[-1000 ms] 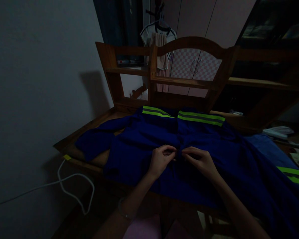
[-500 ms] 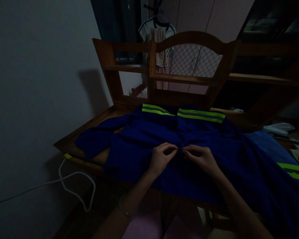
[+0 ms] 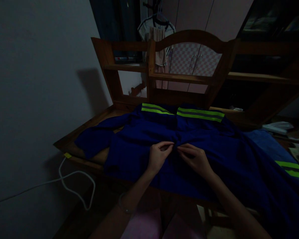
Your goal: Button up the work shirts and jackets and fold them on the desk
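Note:
A dark blue work jacket (image 3: 137,139) with yellow-green and grey reflective strips lies spread over a wooden desk, one sleeve out to the left. Along its middle front, my left hand (image 3: 159,155) pinches the cloth between thumb and fingers. Just to the right, my right hand (image 3: 195,158) is also pinched on the jacket's front, its fingertips close to those of the left. Whatever small part lies between the fingertips is too dark to make out.
The wooden desk (image 3: 89,162) has a shelf frame (image 3: 181,79) at its back. A white cable (image 3: 77,172) loops off the left edge. Blue denim-like cloth (image 3: 266,142) with reflective strips lies at right. Clothes (image 3: 159,43) hang behind, before a wardrobe.
Both hands have shifted slightly to the left and up along the jacket front, still pinching. The jacket itself lies much as before.

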Tool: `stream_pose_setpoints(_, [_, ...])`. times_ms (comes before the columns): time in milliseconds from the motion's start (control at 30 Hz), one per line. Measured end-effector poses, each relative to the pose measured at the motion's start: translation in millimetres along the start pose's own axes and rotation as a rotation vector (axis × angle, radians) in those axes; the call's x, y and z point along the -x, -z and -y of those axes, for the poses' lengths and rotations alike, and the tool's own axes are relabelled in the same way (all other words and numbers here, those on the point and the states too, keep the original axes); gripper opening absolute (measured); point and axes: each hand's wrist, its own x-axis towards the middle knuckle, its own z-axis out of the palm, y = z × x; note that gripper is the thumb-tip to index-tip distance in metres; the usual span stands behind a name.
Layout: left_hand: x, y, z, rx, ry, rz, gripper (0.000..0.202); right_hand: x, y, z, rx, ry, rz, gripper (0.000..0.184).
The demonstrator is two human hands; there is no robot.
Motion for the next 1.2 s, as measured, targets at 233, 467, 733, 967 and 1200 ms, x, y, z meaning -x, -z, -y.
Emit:
stream_pose_setpoints(233, [-0.9,1.1,-4.6,0.039,0.039,0.062,0.029,0.2,-3.3,-0.2,0.069,0.027,-0.103,0.021])
stream_pose_setpoints(467, [2.0,-2.0,-5.0,-0.092,-0.127,0.029,0.021,0.1,-4.2,-2.6,0.105,-0.001,-0.130,0.017])
stream_pose_setpoints(733, [1.2,-5.1,1.1,-0.088,-0.100,-0.035,0.017,1.5,-8.8,4.9,0.157,0.008,-0.120,0.021])
stream_pose_setpoints(967, [-0.2,-3.5,2.7,-0.006,-0.023,0.007,0.018,2.0,-2.4,2.8,-0.083,-0.212,-0.124,0.019])
stream_pose_setpoints(1200, [0.0,-5.0,3.5,0.058,0.016,0.038,0.015,-1.1,-2.6,2.7,-0.345,-0.387,-0.100,0.025])
